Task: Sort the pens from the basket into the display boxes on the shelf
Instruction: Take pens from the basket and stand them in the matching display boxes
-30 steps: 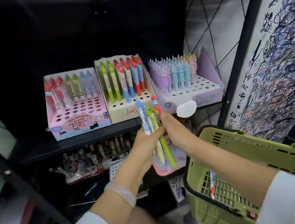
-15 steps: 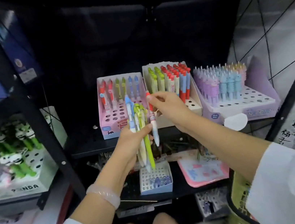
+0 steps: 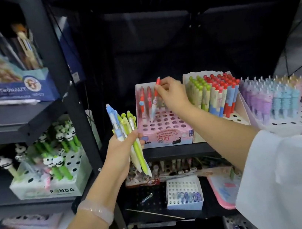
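Your right hand (image 3: pixel 171 96) has carried the red pen (image 3: pixel 155 100) from the bunch up to the pink display box (image 3: pixel 165 135), pinching it over a hole; your left hand (image 3: pixel 121 147) grips several unsorted pens (image 3: pixel 128 135).

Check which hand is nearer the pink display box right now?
Right. The right hand is over the pink display box, pinching a red-capped pen whose tip is at the holes. The left hand is beside the box's left front corner, holding a bunch of pens.
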`<state>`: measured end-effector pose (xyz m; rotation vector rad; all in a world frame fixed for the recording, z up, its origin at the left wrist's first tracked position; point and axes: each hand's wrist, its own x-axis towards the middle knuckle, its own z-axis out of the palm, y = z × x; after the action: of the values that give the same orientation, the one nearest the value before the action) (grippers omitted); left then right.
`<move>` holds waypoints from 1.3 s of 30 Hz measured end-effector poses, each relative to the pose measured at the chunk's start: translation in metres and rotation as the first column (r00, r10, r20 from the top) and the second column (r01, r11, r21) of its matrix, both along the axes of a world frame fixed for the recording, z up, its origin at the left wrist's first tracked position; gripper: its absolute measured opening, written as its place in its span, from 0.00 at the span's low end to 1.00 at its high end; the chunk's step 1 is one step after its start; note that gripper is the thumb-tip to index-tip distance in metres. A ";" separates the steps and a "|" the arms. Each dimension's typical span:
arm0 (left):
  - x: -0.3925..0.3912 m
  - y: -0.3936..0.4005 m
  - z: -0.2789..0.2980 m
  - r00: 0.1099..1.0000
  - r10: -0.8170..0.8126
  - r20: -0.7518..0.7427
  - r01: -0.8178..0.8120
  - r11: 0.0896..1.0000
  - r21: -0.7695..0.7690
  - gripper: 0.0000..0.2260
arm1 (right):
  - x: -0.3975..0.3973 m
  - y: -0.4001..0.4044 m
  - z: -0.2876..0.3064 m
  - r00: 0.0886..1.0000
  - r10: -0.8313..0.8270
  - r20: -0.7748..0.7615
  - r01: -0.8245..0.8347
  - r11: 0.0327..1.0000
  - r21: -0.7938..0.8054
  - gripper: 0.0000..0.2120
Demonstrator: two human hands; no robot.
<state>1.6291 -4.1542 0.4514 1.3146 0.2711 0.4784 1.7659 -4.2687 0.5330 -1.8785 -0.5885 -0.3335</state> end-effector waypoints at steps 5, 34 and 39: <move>0.002 0.003 -0.003 1.000 0.006 0.015 -0.005 1.000 -0.016 0.04 | 0.006 0.005 -0.001 0.998 0.000 0.062 0.005 0.997 -0.077 0.09; 0.017 -0.042 0.024 0.992 -0.117 0.051 0.122 0.986 -0.114 0.04 | -0.033 -0.036 -0.020 0.684 0.575 -0.450 -0.417 0.813 0.406 0.05; 0.023 -0.039 0.028 0.992 -0.121 0.020 0.123 0.982 -0.146 0.04 | -0.029 -0.037 -0.012 0.603 0.651 -0.461 -0.435 0.753 0.493 0.05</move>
<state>1.6518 -4.1928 0.4796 1.1768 0.2110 0.3550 1.7366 -4.3062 0.5212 -1.2612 -0.5818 0.5632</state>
